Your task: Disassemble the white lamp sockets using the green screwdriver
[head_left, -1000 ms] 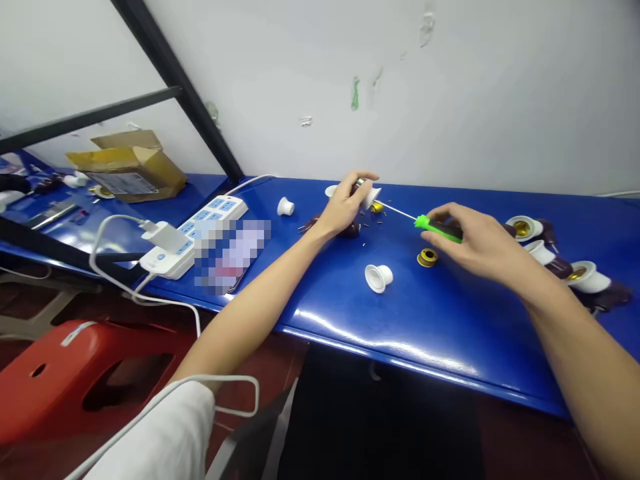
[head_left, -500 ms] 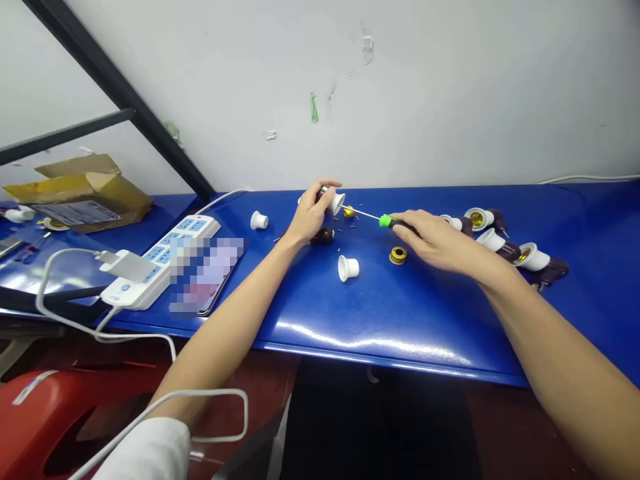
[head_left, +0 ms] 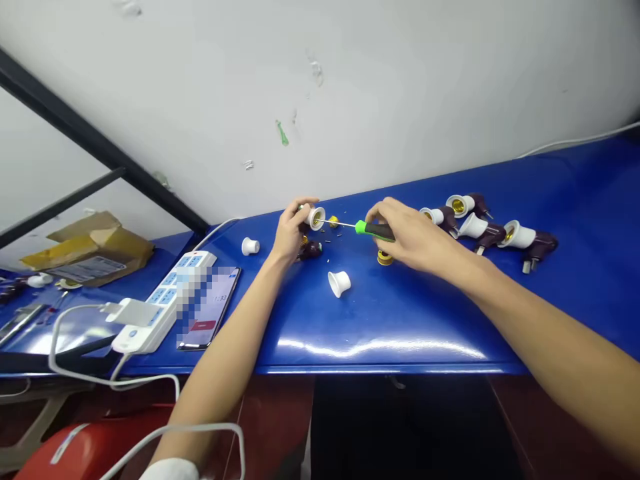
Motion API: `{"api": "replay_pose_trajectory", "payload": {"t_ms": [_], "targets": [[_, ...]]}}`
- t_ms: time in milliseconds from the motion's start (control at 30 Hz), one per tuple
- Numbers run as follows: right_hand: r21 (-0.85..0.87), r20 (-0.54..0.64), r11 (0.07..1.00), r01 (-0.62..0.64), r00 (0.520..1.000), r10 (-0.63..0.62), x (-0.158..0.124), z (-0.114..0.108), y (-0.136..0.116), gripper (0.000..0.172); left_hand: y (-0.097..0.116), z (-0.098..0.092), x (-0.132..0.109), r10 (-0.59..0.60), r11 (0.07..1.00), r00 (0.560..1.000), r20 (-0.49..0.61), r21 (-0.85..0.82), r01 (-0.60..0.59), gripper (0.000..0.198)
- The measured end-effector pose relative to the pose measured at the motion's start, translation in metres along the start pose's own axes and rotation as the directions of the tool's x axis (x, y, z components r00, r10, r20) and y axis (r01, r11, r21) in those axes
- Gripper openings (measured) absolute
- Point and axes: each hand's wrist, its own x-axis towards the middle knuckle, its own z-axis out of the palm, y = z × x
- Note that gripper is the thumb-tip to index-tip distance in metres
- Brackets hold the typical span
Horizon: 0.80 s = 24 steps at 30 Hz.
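Note:
My left hand (head_left: 291, 230) is closed around a white lamp socket (head_left: 315, 219), whose brass-coloured inside faces right. In my right hand (head_left: 400, 233) is a screwdriver (head_left: 375, 230) with a green and black handle; its shaft points left and its tip is at the socket's opening. A dark brown socket base (head_left: 311, 249) lies just below my left hand. Near the tip sit a small yellow part (head_left: 333, 221) and a few tiny screws. A yellow ring (head_left: 385, 258) lies partly under my right hand. One white cup-shaped shell (head_left: 339, 284) lies in front, another (head_left: 251, 246) to the left.
Several white-and-brown sockets (head_left: 477, 227) lie at the right of the blue table (head_left: 390, 320). To the left are a phone (head_left: 220, 297), a white power strip (head_left: 145, 337) with a plugged-in charger, a cable, and an opened yellow package (head_left: 107, 257) beyond the black frame.
The view has shifted and tilted. The socket's opening now shows its brass inside, with the screwdriver still pointed at it. My right hand is now partly over the yellow ring.

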Motion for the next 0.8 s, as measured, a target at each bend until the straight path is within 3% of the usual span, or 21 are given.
{"api": "replay_pose_trajectory", "payload": {"t_ms": [67,233,300,400,467,600,800], "targets": [[-0.017,-0.018,1.000,0.001,1.000,-0.001,0.000,-0.001,-0.003,0.034,0.004,0.001,-0.001,-0.023,0.999,1.000,-0.004,-0.040,0.023,0.025],[-0.039,0.134,0.999,0.013,0.991,-0.007,0.001,-0.004,-0.015,0.031,0.010,0.000,-0.001,-0.070,0.994,0.997,-0.031,-0.087,0.067,0.022],[-0.050,0.127,0.999,-0.014,0.992,0.020,0.000,-0.005,-0.018,0.022,0.011,-0.001,0.000,-0.085,0.991,0.996,-0.032,-0.104,0.081,0.022],[-0.060,0.107,0.998,-0.038,0.993,0.044,-0.002,-0.005,-0.021,0.029,0.012,-0.002,0.001,-0.108,0.985,0.994,-0.027,-0.137,0.104,0.021],[-0.053,0.129,0.999,-0.012,0.991,0.019,-0.002,-0.006,-0.022,0.023,0.013,-0.001,0.001,-0.123,0.979,0.992,-0.039,-0.169,0.114,0.020],[0.012,0.161,1.000,-0.013,0.987,0.011,-0.002,-0.010,-0.026,0.025,0.014,-0.001,0.002,-0.142,0.969,0.988,-0.060,-0.212,0.126,0.018],[0.112,0.099,0.992,-0.056,0.994,0.045,-0.002,-0.016,-0.030,0.021,0.017,-0.001,0.000,-0.178,0.955,0.984,-0.030,-0.245,0.166,0.016]]}}
